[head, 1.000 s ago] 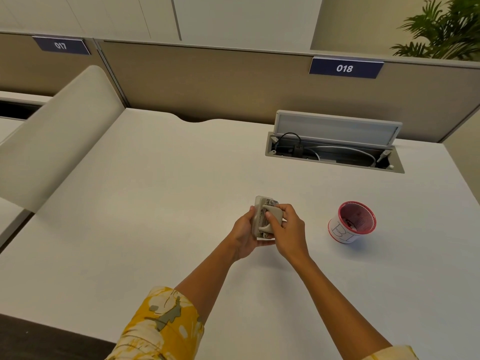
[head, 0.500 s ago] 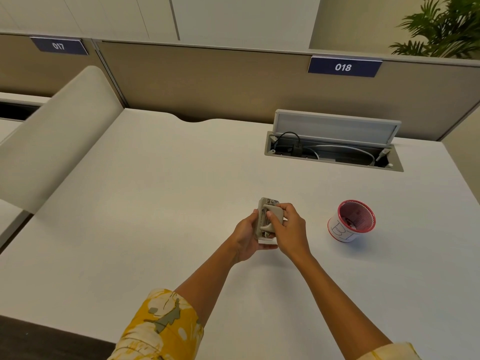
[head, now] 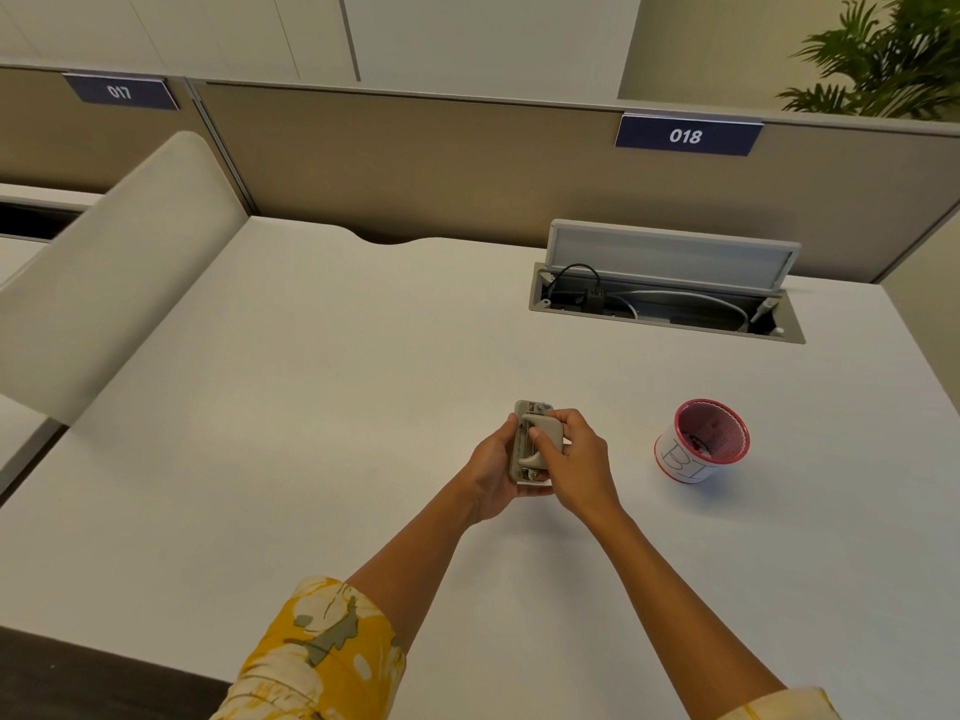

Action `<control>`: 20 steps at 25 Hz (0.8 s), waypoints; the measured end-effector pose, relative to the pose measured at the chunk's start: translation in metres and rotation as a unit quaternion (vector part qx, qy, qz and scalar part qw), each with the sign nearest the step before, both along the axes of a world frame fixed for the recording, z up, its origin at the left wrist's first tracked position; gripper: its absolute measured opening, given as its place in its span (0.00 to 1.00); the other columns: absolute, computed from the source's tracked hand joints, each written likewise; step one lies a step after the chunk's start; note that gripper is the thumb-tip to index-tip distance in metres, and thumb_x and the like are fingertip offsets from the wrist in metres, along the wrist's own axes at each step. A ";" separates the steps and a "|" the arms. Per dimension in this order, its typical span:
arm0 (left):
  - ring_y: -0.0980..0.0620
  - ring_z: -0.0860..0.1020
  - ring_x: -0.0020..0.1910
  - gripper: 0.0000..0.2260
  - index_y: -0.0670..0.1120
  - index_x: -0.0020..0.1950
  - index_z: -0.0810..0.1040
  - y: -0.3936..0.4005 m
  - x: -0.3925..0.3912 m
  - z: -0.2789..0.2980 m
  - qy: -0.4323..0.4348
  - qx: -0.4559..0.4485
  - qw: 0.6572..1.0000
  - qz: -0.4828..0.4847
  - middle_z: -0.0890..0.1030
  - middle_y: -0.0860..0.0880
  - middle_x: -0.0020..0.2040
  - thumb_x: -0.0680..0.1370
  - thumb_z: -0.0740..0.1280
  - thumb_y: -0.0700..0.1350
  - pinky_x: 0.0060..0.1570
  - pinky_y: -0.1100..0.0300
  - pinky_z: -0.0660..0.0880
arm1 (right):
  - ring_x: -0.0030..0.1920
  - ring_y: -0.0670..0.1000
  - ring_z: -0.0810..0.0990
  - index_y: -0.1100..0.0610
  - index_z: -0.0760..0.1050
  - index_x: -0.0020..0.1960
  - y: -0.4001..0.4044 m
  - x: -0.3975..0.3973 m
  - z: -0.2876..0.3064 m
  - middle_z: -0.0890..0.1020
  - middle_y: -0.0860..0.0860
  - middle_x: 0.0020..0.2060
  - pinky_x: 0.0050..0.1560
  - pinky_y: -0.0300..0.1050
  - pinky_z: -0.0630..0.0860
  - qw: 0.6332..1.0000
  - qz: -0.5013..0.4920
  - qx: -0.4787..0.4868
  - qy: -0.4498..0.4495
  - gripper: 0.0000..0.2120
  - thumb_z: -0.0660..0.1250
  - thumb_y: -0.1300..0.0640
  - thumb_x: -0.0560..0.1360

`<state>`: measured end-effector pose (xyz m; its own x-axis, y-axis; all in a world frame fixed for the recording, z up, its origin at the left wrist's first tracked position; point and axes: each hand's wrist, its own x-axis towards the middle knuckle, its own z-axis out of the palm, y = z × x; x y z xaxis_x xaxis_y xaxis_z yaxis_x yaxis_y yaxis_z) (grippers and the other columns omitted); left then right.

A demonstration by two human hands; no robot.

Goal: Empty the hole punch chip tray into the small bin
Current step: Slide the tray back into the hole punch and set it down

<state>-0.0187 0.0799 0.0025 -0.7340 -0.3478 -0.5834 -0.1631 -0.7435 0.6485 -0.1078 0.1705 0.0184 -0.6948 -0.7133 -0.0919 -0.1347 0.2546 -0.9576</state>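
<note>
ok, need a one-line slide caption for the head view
Both hands, left and right, hold a beige hole punch above a white desk, small red-rimmed bin to its right.

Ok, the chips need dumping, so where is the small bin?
In the head view, the small bin stands on the white desk, right of the hands holding the hole punch.

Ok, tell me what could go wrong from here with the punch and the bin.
1. Both hands, left hand and right hand, hold the hole punch over bare desk, well left of the small bin; if the tray opens here, chips would likely scatter.
2. The bin looks light with a narrow mouth; a careless tip may miss or knock it.
</note>
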 end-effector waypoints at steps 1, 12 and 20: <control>0.47 0.83 0.55 0.24 0.53 0.63 0.80 0.000 0.000 0.000 0.003 -0.009 1.000 0.001 0.86 0.46 0.57 0.85 0.47 0.58 0.56 0.45 0.79 | 0.44 0.46 0.84 0.46 0.72 0.53 0.000 0.000 0.000 0.81 0.42 0.46 0.34 0.32 0.78 1.000 0.003 0.001 0.000 0.07 0.69 0.51 0.77; 0.47 0.84 0.52 0.16 0.50 0.59 0.84 -0.007 0.003 0.001 0.011 -0.179 0.983 0.036 0.86 0.45 0.54 0.85 0.56 0.48 0.44 0.53 0.82 | 0.47 0.49 0.82 0.48 0.71 0.59 0.007 0.000 -0.005 0.80 0.49 0.52 0.39 0.33 0.80 0.997 0.029 0.049 0.047 0.11 0.66 0.50 0.78; 0.49 0.84 0.51 0.15 0.47 0.57 0.85 -0.005 0.000 -0.001 0.016 -0.249 0.967 0.060 0.86 0.45 0.52 0.85 0.58 0.44 0.53 0.51 0.82 | 0.47 0.51 0.83 0.50 0.72 0.59 0.006 0.001 -0.004 0.80 0.50 0.52 0.43 0.42 0.83 0.997 0.031 0.049 0.048 0.11 0.67 0.51 0.78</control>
<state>-0.0183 0.0751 0.0019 -0.6860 -0.6629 -0.2999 -0.0697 -0.3504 0.9340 -0.1063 0.1769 0.0147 -0.6588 -0.7459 -0.0979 -0.2428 0.3341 -0.9107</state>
